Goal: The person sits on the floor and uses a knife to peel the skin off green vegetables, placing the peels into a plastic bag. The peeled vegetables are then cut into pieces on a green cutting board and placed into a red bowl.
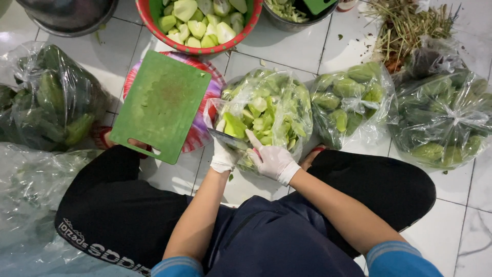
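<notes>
I sit on the white tiled floor with an open clear bag of cut green chayote pieces [274,105] in front of me. My left hand [223,156], in a white glove, holds a pale green chayote piece [233,124] over the bag's near edge. My right hand [272,160], also gloved, grips a knife [228,138] whose dark blade points left, under the piece. Both hands are close together at the bag's rim.
A green cutting board [161,105] lies on a striped plate to the left. A red basin [154,25] holds peeled pieces at the top. Tied bags of whole chayote stand at right [351,100], far right [443,120] and left [48,97]. Metal bowls and a pile of stalks [405,25] sit at the top.
</notes>
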